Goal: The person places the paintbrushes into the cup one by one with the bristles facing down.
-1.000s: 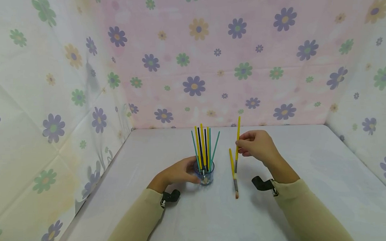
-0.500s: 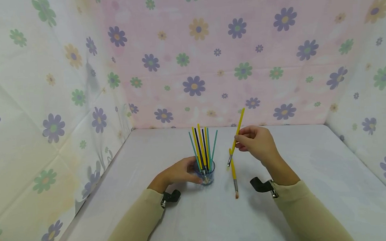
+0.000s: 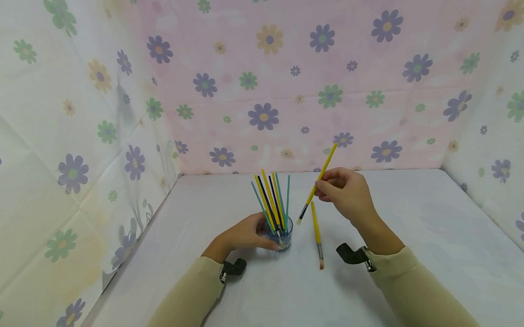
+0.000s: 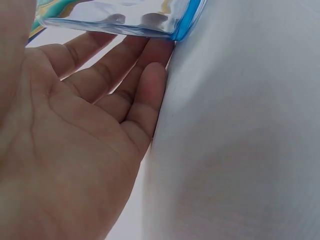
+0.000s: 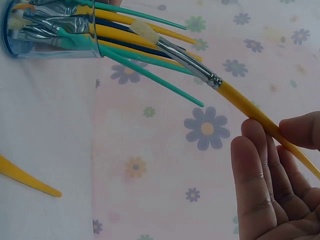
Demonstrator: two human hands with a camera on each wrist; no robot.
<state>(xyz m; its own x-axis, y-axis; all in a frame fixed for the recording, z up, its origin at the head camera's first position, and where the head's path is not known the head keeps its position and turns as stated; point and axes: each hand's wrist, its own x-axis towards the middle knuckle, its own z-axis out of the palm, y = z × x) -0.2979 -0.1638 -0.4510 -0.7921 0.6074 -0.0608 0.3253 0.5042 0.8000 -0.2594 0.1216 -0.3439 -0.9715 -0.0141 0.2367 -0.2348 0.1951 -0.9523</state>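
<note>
My left hand (image 3: 244, 234) holds a small clear cup (image 3: 286, 242) with a blue rim, thumb on the near side and fingers on the far side. In the left wrist view, the fingertips (image 4: 150, 80) meet the cup's wall (image 4: 125, 27). Several paintbrushes (image 3: 269, 197) with yellow, dark blue and teal handles stand in it, bristles down. To the right, my right hand (image 3: 351, 191) pinches a yellow-handled paintbrush (image 5: 187, 62) between thumb and fingers. Its pale bristles point down and left, just beside the cup. Another yellow paintbrush (image 3: 317, 231) lies on the table, bristles toward me.
A white-covered table (image 3: 266, 298) spreads beneath everything. Flower-printed cloth (image 3: 294, 100) closes off its back and both sides. Each wrist wears a black camera mount (image 3: 352, 254).
My right hand has lifted the held paintbrush off the one on the table, tilting it and carrying its bristles left toward the cup. The cup has shifted slightly right, its brush handles leaning left.
</note>
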